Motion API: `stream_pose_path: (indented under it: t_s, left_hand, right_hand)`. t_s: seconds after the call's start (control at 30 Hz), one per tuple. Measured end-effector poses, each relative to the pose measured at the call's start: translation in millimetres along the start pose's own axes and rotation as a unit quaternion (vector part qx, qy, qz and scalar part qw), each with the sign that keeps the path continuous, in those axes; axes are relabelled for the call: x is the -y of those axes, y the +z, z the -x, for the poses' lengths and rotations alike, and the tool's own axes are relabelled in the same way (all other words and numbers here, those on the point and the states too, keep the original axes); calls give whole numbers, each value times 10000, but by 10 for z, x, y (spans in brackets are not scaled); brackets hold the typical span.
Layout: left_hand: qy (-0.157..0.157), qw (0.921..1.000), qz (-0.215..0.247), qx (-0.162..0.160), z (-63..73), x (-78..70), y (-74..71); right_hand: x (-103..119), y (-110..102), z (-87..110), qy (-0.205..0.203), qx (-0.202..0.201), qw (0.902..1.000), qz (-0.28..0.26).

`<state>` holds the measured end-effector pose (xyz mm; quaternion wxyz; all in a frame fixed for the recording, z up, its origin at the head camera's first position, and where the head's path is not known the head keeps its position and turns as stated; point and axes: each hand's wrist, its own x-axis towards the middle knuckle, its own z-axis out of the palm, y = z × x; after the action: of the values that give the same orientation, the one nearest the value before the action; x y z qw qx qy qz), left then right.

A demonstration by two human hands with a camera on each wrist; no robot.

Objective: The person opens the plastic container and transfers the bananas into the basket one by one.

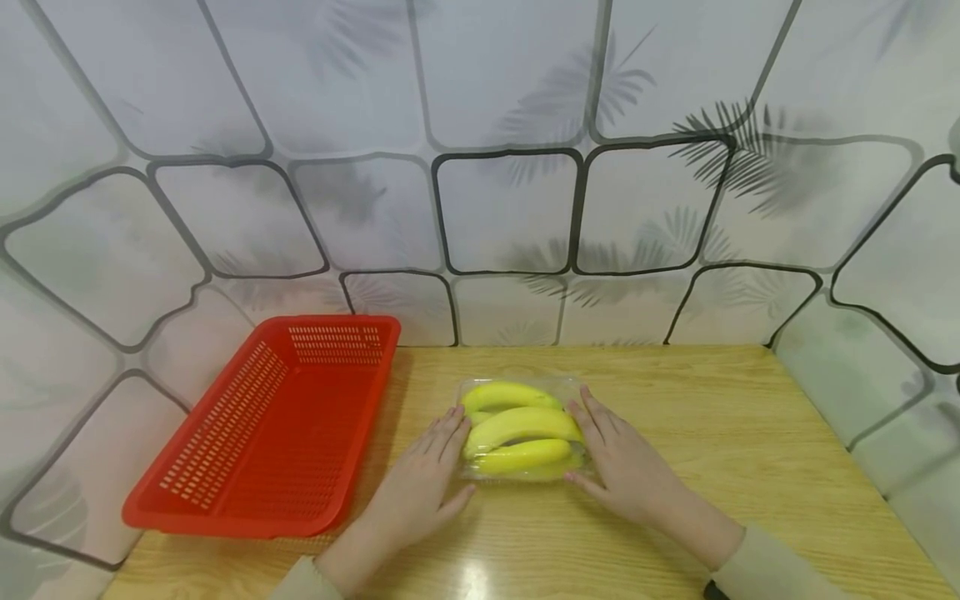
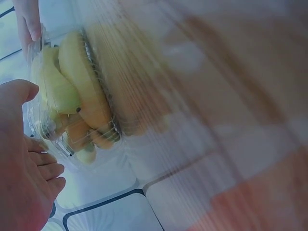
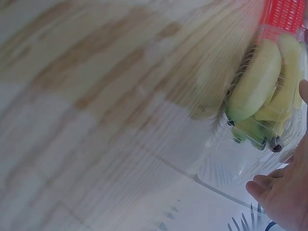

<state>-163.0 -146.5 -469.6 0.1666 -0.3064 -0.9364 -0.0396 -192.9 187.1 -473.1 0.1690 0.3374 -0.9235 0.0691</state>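
Observation:
A clear plastic box holding several yellow bananas lies on the wooden table, its long side facing me. Against its left end rest the straight fingers of my left hand, the thumb held apart near the front corner. My right hand touches the opposite end in the same manner, fingers extended along the box. Through the clear wall in the right wrist view, the bananas show dark tips and greenish ends. In the left wrist view the box stands beside my thumb and fingers.
A red plastic basket with slotted walls stands on the left of the table, with nothing seen inside. The wood-grain tabletop extends to the right. Patterned white panels enclose the back and both sides.

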Motion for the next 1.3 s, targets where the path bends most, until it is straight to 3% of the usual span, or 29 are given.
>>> stream_pose_path:
  t_s: [0.4,0.73,1.0,1.3]
  left_hand:
    - [-87,9997,193,74,1,2,-14]
    - [-76,9998,192,65,-7,2,-19]
    - [-231,9982,531,148,-17,16,-19]
    - [-384,9943,905,-410,-25,81,-4]
  right_hand:
    - [42,-10,8,257,226,9993,-149]
    - [56,-40,11,230,172,9994,-187]
    - [42,-74,23,174,228,9995,-144]
    - [20,-83,30,132,119,9997,-193]
